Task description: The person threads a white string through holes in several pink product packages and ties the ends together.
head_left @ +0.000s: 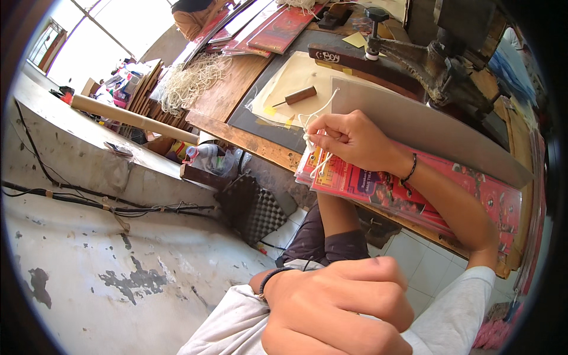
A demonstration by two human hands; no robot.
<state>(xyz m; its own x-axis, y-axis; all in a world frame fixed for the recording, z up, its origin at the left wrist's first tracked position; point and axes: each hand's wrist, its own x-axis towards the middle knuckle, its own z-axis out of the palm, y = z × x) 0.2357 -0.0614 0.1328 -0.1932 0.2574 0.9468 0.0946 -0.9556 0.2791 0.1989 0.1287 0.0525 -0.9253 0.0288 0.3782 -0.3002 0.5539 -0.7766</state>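
At the table's near edge lies a stack of glossy red printed sheets (378, 189), with eyelets along its left end. White cord (321, 167) passes around that end and shows a knot and loose loops. My right hand (355, 139) is closed over the stack's left end, thumb and forefinger pinching the cord by the knot. Much closer to the camera, my left hand (349, 302) is curled into a fist; whatever its fingers may hold is hidden. A grey board (420, 121) lies behind the red stack. Left of it, a wooden-handled awl (300, 94) rests on cream paper (269, 89).
A dark metal press (420, 59) and a long dark bar (367, 71) stand at the back right. Tangled white cord (192, 80) lies at the table's left, near more red sheets (284, 29). A cardboard tube (133, 118) lies along the ledge beside a plastic bottle (204, 152).
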